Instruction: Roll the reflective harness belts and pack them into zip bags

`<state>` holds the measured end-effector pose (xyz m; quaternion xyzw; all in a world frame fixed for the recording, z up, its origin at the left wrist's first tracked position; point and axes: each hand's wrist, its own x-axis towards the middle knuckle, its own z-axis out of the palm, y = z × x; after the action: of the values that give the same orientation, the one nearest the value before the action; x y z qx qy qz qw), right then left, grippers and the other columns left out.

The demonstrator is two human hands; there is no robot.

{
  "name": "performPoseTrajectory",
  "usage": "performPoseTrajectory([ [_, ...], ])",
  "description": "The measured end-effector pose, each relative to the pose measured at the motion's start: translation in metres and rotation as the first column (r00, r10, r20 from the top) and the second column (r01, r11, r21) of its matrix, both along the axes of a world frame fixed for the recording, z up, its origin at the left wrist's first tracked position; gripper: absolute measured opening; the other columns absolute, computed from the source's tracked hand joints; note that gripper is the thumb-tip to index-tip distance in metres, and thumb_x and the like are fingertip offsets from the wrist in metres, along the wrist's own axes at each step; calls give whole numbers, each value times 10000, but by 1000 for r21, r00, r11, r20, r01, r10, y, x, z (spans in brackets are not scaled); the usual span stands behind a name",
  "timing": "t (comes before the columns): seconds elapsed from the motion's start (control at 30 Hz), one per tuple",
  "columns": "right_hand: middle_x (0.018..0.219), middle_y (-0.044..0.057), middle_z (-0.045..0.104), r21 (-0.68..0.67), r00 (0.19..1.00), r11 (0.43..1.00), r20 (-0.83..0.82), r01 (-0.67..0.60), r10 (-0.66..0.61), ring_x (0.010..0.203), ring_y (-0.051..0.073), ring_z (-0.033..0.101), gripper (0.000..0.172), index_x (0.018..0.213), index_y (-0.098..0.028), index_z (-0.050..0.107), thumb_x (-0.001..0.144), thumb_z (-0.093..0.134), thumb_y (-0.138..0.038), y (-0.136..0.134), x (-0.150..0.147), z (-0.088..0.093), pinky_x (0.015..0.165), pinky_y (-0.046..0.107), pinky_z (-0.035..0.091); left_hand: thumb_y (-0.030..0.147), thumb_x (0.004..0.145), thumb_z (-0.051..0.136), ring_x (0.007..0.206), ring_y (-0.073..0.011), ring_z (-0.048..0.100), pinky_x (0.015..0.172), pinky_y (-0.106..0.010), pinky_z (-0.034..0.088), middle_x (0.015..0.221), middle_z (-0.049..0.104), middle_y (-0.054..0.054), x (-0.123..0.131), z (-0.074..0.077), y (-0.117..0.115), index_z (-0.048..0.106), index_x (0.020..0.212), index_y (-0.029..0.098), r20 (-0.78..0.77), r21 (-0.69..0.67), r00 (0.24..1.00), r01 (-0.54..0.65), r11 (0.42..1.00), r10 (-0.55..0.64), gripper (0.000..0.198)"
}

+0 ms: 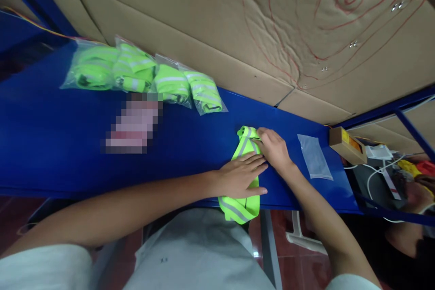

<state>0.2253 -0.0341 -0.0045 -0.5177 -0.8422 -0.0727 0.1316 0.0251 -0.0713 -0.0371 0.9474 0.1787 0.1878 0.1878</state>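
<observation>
A neon-yellow reflective strap [242,210] with silver-grey stripes lies on the blue table, partly folded. Its near end hangs over the table's front edge. My left hand [240,177] is laid flat across the middle of the strap, fingers stretched out and thumb apart. At the far end, where the strap is folded or rolled over, my right hand [273,148] has its fingers curled on the right edge, pinching the fabric. Both hands cover part of the strap. To the right of my right hand lies a clear plastic bag [315,157], flat on the table.
Several clear bags with similar neon straps [173,82] line the table's back left. A blurred-out pinkish item [134,124] lies before them. A cardboard box [347,146] stands at the right end, beside white cables. Another person's arm [406,235] shows at far right.
</observation>
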Motion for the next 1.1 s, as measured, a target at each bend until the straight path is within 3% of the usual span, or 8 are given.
performPoseTrajectory([
  [0.23,1432,116,633,-166,983,973,-118,-157,139,1416,248,543,299,1292,-237,660,1077,461,-297,-40,3,14,1174,472,486,600,1035,426,1467,-297,460,1280,-437,274,1492,579,-164,-1,3,-3,590,1428,115,73,83,997,-20,996,14,645],
  [0.43,1253,60,725,-318,934,927,-346,-201,84,1217,219,686,251,1268,-272,654,1042,555,-316,-39,5,34,1042,387,563,598,1052,373,1536,-314,384,1276,-466,311,1597,463,-175,0,0,-22,568,1477,162,29,24,999,27,999,-28,639],
  [0.53,1199,79,714,-397,944,902,-328,-167,30,1120,243,698,532,1431,-269,525,942,713,-366,-21,7,37,981,411,566,649,1028,397,1561,-322,336,1294,-471,286,1648,373,-191,0,-4,-27,538,1503,148,13,16,999,41,999,-41,704],
  [0.67,1502,193,506,-417,972,889,-208,-187,106,1361,350,524,847,1469,-209,514,755,874,-488,11,12,29,1091,525,460,669,1010,428,1547,-321,364,1287,-480,306,1639,392,-185,1,-3,-14,542,1499,155,20,25,997,69,997,-70,718],
  [0.73,1439,172,569,-474,966,855,-232,-211,110,1312,332,556,759,1361,-186,599,721,896,-464,28,13,26,1060,470,470,641,1016,448,1527,-333,394,1282,-493,322,1584,482,-168,4,0,0,566,1477,148,25,42,996,90,995,-91,685],
  [0.8,1186,95,695,-513,955,829,-285,-221,78,1086,254,647,563,1236,-174,648,764,860,-396,41,12,25,926,362,502,597,1023,475,1498,-344,432,1280,-507,324,1513,561,-160,8,4,14,618,1424,137,32,66,993,108,992,-110,627],
  [0.9,1014,35,707,-493,947,850,-319,-187,23,890,195,628,449,1176,-170,652,795,818,-341,50,6,25,792,288,459,515,1053,462,1450,-310,497,1291,-513,304,1431,626,-163,15,8,25,689,1321,137,55,46,992,115,992,-117,516],
  [1.1,1062,39,700,-465,929,868,-370,-171,-16,909,203,599,479,1189,-186,649,779,813,-371,46,-3,24,797,281,418,438,1095,376,1420,-227,528,1254,-449,384,1422,643,-101,-4,19,-2,745,1203,201,107,-289,994,33,957,-2,451],
])
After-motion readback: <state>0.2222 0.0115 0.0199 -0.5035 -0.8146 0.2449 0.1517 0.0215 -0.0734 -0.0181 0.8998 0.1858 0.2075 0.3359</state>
